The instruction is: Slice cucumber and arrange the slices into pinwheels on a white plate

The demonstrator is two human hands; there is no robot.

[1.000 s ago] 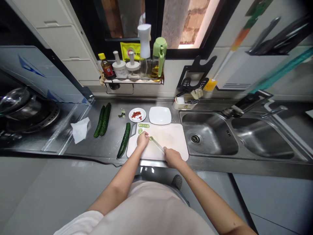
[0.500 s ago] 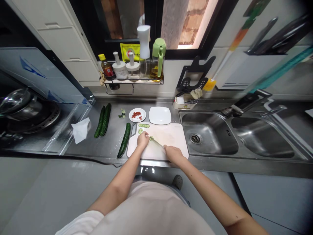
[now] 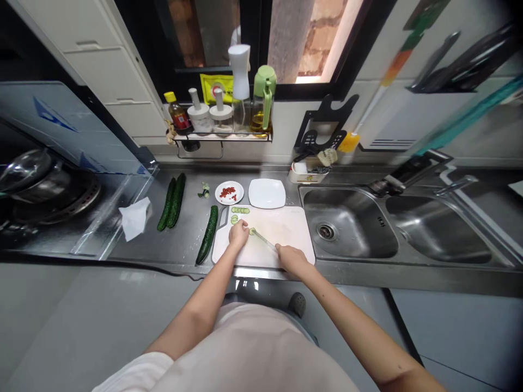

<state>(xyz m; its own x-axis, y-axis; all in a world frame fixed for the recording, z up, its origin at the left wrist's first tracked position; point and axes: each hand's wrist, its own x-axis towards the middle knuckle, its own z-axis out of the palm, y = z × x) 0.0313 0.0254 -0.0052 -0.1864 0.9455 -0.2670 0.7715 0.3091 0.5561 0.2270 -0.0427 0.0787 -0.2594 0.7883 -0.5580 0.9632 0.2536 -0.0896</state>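
Observation:
On the white cutting board [image 3: 281,247], my left hand [image 3: 238,235] has its fingers curled together over a small cucumber piece [image 3: 251,231], mostly hidden by them; a pale green bit shows at the fingertips. My right hand [image 3: 291,258] is closed round the handle of a knife [image 3: 265,240]. Its thin blade points up and left, with the tip at the pale green bit. Beyond my left hand a row of cucumber slices [image 3: 240,210] lies on the board, with a few more slices [image 3: 234,219] just below. A whole cucumber [image 3: 207,235] rests along the board's left edge.
Behind the board stand a plate of chopped red pieces [image 3: 229,184] and a white square plate [image 3: 267,193]. Two cucumbers [image 3: 175,201] and a paper towel [image 3: 134,219] lie left. The sink [image 3: 351,223] is right; a condiment rack [image 3: 224,137] hangs above.
The knife and my right hand have shifted very slightly to the right and down. My left hand stays in nearly the same place.

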